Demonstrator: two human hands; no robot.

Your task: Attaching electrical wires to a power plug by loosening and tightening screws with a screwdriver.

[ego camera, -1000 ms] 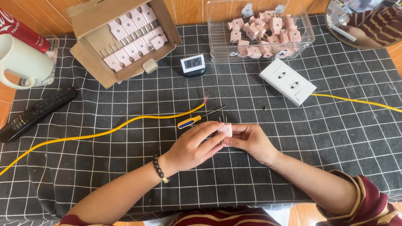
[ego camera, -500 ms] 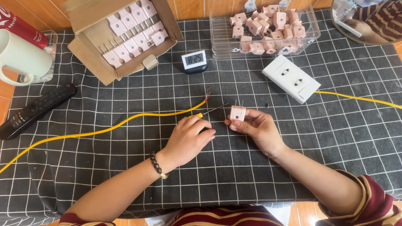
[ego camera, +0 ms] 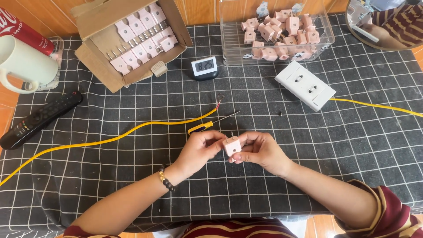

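Note:
A small pink plug (ego camera: 232,145) with metal prongs is pinched between both hands above the black checked mat (ego camera: 308,145). My left hand (ego camera: 200,151) grips its left side with the fingertips; a beaded bracelet is on that wrist. My right hand (ego camera: 262,152) holds its right side. Just beyond the hands lie a yellow-handled screwdriver (ego camera: 207,125) and a yellow cable (ego camera: 110,139) whose stripped red and black end points to the upper right.
A cardboard box (ego camera: 132,42) of pink plugs sits back left, a clear tray (ego camera: 275,31) of more plugs back right. A small digital clock (ego camera: 205,67), white double socket (ego camera: 305,85) with yellow lead, black remote (ego camera: 39,120), white mug (ego camera: 22,64) and mirror (ego camera: 387,22) surround them.
My left hand has come back onto the plug, and both hands have drawn it down towards me from where the right hand alone held it up.

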